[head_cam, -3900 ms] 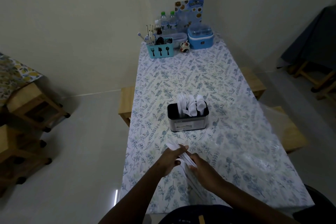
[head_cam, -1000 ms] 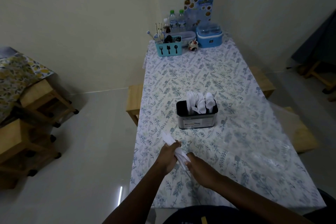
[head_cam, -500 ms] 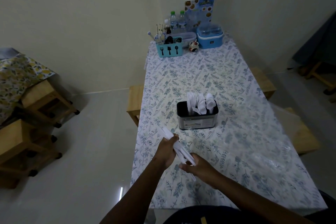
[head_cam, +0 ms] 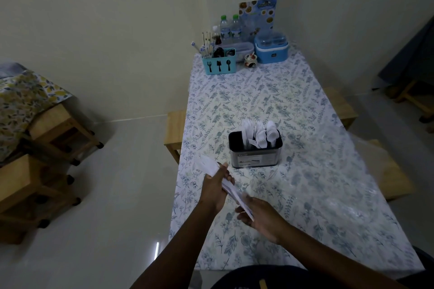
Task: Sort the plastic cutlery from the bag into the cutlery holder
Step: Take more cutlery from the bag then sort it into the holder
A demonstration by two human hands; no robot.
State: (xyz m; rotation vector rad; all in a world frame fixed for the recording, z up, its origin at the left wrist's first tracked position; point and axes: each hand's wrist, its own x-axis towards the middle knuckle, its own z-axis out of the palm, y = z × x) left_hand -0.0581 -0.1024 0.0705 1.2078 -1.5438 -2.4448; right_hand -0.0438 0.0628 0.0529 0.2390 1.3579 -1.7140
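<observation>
Left hand (head_cam: pixel 215 186) wraps round the upper half of the white bundle (head_cam: pixel 231 191) and right hand (head_cam: pixel 261 219) pinches its lower end. I read that as one hand steadying while the other teases a piece loose. Bag or bare cutlery? Too blurred from my seat to say. They hover over the bench (head_cam: pixel 305 195), near the cutlery holder (head_cam: pixel 255 156), where white forks and spoons (head_cam: pixel 259 135) already stand heads up, so it's a short reach.

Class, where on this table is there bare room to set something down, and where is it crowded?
Free: the cloth between cutlery holder and blue caddy. Crowded: the far end, with caddy, bottles, blue box.
</observation>
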